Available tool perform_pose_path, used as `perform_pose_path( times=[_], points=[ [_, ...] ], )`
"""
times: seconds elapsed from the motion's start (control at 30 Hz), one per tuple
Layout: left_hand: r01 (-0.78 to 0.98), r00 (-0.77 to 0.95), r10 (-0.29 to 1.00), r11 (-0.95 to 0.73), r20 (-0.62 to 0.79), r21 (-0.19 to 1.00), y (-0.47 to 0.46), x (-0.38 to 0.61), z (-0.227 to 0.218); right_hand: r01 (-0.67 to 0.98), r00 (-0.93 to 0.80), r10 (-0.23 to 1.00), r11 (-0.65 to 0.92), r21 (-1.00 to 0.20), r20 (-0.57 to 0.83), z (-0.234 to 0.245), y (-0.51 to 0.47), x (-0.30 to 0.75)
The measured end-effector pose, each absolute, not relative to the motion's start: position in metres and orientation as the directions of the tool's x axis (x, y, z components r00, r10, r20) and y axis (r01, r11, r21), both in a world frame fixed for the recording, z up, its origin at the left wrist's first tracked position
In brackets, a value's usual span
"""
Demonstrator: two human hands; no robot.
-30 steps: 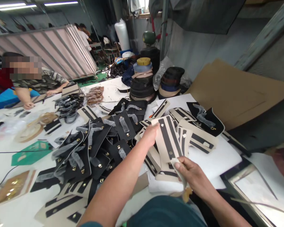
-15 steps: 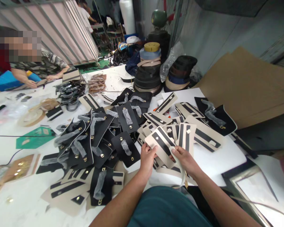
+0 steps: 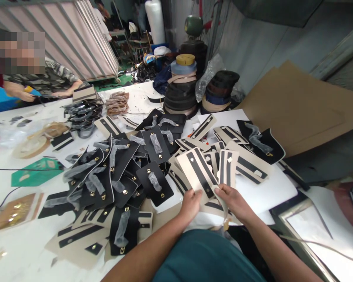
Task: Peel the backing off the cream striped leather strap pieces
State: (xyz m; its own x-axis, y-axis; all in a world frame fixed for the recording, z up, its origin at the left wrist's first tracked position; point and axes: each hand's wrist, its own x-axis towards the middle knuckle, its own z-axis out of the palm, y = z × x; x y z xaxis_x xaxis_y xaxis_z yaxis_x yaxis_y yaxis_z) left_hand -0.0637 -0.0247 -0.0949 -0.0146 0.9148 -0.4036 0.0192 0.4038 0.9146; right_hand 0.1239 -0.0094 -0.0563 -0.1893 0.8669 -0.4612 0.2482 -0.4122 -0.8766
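Apparently sorted: black panels point(image 3: 125, 156) left, one striped panel point(image 3: 196, 172) held midway.
Fingers of the left hand point(image 3: 190, 204) grip its lower edge, the right hand point(image 3: 231, 199) pinches its corner, likely to steady it above loose striped pieces point(image 3: 229, 168).

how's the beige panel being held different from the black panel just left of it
The beige panel has dark stripes; the black panel bears a wrapped handle and gold fittings. The beige panel is held, while the black panel lies untouched. Both are roughly rectangular.
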Motion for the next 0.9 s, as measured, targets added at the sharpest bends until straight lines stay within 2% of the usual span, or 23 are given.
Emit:
perform_pose_path(
  times=[0.13, 0.23, 0.57, 0.73, 0.9],
  points=[
    [0.149, -0.061, 0.948, 0.317, -0.311, 0.937, -0.031, -0.069, -0.07, 0.418, -0.204, 0.876, -0.326, -0.848, -0.438, -0.05, -0.016, 0.117],
    [0.188, -0.099, 0.956, 0.292, -0.278, 0.938, -0.036, -0.069, -0.062, 0.482, -0.184, 0.884, -0.3, -0.823, -0.43, -0.049, -0.018, 0.109],
    [-0.151, -0.067, 0.978, 0.186, -0.198, 0.971, -0.033, -0.059, -0.063, 0.579, -0.127, 0.929, -0.216, -0.786, -0.348, -0.043, -0.023, 0.094],
    [-0.209, -0.084, 0.973, 0.194, -0.215, 0.959, -0.028, -0.053, -0.053, 0.592, -0.091, 0.943, -0.207, -0.779, -0.32, -0.041, -0.029, 0.093],
    [-0.162, -0.156, 0.956, 0.224, -0.249, 0.961, -0.024, -0.051, -0.05, 0.606, -0.189, 0.947, -0.095, -0.79, -0.259, -0.033, -0.031, 0.094]
  ],
)
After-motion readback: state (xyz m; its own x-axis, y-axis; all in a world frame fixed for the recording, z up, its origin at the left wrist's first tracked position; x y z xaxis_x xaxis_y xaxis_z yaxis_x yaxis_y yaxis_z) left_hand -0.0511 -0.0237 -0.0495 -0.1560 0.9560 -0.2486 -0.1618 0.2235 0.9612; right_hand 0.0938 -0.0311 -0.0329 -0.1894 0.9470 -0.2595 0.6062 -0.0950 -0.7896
